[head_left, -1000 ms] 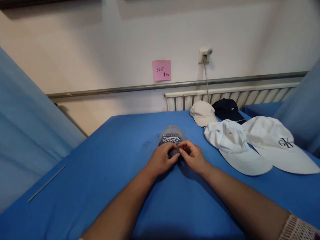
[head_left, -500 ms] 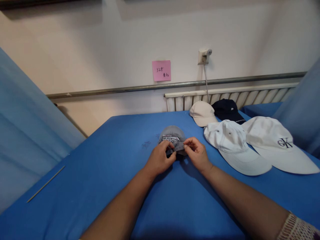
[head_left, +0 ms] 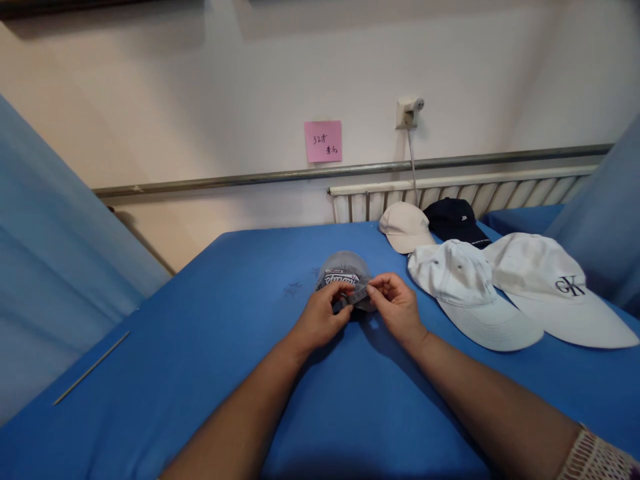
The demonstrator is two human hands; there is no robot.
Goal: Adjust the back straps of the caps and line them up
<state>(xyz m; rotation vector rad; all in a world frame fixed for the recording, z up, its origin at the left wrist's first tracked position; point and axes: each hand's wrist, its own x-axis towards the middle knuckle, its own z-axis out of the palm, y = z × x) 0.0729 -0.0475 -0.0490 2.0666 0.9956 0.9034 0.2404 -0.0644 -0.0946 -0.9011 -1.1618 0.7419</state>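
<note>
A grey baseball cap (head_left: 345, 261) with white lettering lies on the blue-covered table (head_left: 225, 400), in front of me. My left hand (head_left: 323, 313) pinches the cap's near edge, at its strap, between thumb and fingers. From the other side, my right hand (head_left: 397, 307) has thumb and fingertips closed on the right end of the same strap. The fingers hide part of the strap and its fastening. Close to my right hand sits a white cap (head_left: 455, 273), its brim toward me.
Behind the white cap are a beige cap (head_left: 406, 227) and a navy cap (head_left: 455, 220). A larger white cap (head_left: 540, 273) with black letters lies at right. A thin stick (head_left: 93, 367) rests at left. Blue curtains (head_left: 55, 253) hang at both sides; a radiator (head_left: 360, 205) stands behind.
The strap between my hands has shifted slightly and its dark loop shows less. My fingers have moved only a little, and both hands stay on the grey cap.
</note>
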